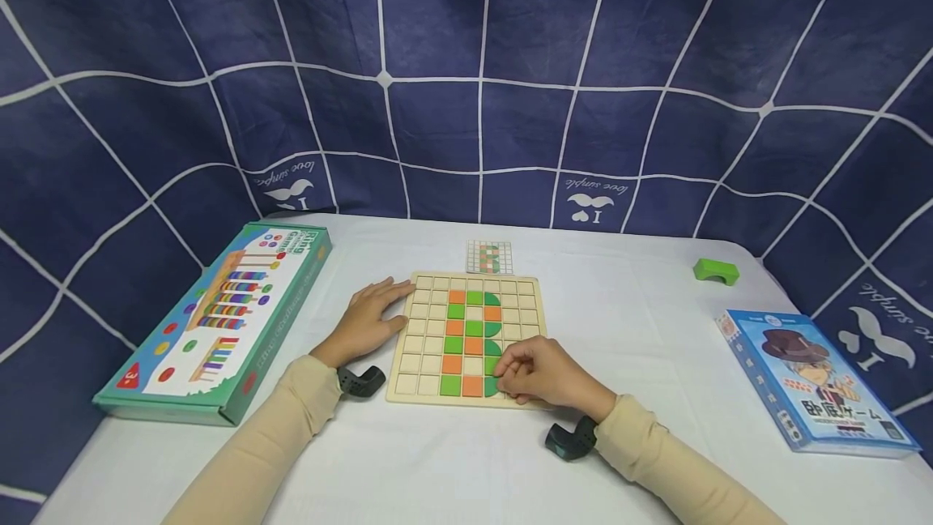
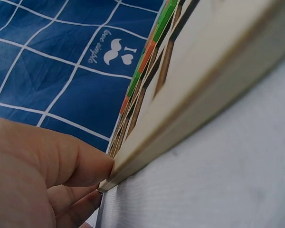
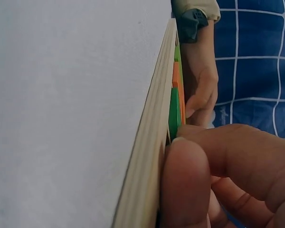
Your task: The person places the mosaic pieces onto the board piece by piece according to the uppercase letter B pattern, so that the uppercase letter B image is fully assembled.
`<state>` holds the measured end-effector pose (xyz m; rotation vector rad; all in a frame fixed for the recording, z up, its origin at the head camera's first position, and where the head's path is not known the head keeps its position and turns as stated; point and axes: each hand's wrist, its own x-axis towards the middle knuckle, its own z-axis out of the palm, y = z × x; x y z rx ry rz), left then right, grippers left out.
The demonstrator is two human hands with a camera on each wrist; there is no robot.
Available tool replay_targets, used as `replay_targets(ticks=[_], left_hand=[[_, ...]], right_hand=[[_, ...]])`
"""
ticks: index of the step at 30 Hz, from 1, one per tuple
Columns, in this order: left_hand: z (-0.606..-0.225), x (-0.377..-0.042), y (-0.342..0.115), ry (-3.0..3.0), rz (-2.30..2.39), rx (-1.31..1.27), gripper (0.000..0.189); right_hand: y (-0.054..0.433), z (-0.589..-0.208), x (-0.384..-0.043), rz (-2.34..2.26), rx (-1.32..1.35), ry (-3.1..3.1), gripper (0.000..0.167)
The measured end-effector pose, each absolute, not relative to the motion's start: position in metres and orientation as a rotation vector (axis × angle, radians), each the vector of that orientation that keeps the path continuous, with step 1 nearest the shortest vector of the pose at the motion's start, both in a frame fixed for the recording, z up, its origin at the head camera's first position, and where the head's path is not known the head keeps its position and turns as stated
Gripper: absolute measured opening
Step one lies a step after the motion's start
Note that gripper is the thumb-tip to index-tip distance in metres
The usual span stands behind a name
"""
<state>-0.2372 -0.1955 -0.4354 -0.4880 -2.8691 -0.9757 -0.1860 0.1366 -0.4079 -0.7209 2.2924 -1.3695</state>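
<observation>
A wooden grid board [image 1: 419, 344] lies on the table, with orange, light green and dark green tiles in its middle columns. My left hand [image 1: 367, 321] is at the board's left edge, fingers extended; in the left wrist view its thumb [image 2: 92, 166] touches the rim. Near the board's front edge, my right hand [image 1: 539, 375] pinches a dark green round-edged tile [image 1: 491, 386] at the bottom of the coloured pattern. Close up, the thumb and index finger meet at the end of that tile [image 3: 174, 114], partly hiding it.
Behind the board lies a small pattern card [image 1: 489, 258]. A green-edged game box [image 1: 219, 314] is on the left, a blue game box [image 1: 816, 379] on the right. A green arch block [image 1: 716, 271] sits at the back right. A dark blue curtain [image 1: 437, 120] hangs behind.
</observation>
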Motion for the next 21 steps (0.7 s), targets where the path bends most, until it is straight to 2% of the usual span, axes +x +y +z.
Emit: replay_targets(ticks=[10,18,21], left_hand=[[-0.437,-0.242,-0.192,-2.873,-0.993,-0.499,0.057],[-0.447,-0.238,-0.194,-2.911,-1.011,-0.483,0.057],[-0.447,-0.232,-0.196,-2.915,-1.041,-0.468,0.056]], right_hand=[[0.136,-0.41,-0.185,-1.354,-0.71,2.35,0.013],[0.145,-0.418,-0.187,-1.411,-0.681,2.261,0.002],[0.155,-0.418,-0.19,-1.483,-0.67,2.224,0.008]])
